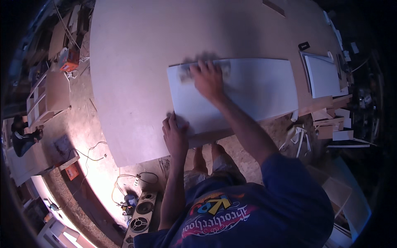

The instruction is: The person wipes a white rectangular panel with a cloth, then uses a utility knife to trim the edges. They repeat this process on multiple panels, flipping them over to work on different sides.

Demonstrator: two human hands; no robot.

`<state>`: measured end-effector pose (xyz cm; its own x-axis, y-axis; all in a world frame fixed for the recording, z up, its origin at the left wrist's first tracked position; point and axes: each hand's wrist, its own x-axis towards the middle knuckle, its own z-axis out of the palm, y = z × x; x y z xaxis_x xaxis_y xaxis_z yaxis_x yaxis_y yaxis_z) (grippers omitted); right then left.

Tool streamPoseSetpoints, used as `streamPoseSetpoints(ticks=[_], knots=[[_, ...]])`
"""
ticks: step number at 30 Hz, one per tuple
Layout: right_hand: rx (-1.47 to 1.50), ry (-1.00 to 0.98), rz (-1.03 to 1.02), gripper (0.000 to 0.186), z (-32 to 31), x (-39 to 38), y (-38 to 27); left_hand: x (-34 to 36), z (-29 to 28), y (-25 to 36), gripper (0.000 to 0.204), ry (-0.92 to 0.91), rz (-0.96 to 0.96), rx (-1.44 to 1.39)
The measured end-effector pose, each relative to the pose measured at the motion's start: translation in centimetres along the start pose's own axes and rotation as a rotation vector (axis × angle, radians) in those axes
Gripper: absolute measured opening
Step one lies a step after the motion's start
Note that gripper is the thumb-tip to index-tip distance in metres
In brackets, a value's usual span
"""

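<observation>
A white rectangular panel [260, 82] lies on a large pale board [128, 91]. Near the panel's far left corner, my right hand [209, 80] presses down on a pale wad [185, 76], smeared by motion, so its exact kind is unclear. My left hand [175, 134] is at the panel's near left corner, fingers curled round its edge and thumb toward its top face. A shadow falls across the far part of the board.
White panels [322, 76] and a small black object [304, 45] lie at the board's right. Offcuts [331, 124] are heaped beyond. Below left stand a speaker box [140, 223] and cables [140, 175]. Another person [25, 136] crouches at far left.
</observation>
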<state>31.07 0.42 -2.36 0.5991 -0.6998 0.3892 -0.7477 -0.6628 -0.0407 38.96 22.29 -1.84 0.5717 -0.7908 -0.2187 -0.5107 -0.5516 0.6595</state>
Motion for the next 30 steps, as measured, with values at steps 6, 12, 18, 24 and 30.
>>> streamPoseSetpoints(ticks=[6, 12, 18, 24, 30], knots=[[0.058, -0.009, 0.053, 0.021, -1.2, -2.4, -1.4, -0.6, -0.8, 0.4, 0.066, -0.040, 0.033, -0.001], [0.025, 0.077, -0.008, 0.022, -1.7, -6.5, -2.2, -1.1, -0.1, 0.1, 0.067, -0.029, 0.025, -0.058], [0.027, 0.084, 0.045, 0.018, -2.7, -7.1, -3.2, -0.8, 0.6, -0.1, 0.067, -0.009, 0.052, -0.061], [0.142, -0.264, 0.064, 0.024, -7.6, -17.4, -3.0, -2.3, -0.5, 0.7, 0.062, 0.036, 0.077, 0.019], [0.036, 0.006, 0.061, 0.019, -1.5, -2.3, 6.6, -1.9, 0.8, 0.6, 0.072, 0.016, 0.096, 0.043]])
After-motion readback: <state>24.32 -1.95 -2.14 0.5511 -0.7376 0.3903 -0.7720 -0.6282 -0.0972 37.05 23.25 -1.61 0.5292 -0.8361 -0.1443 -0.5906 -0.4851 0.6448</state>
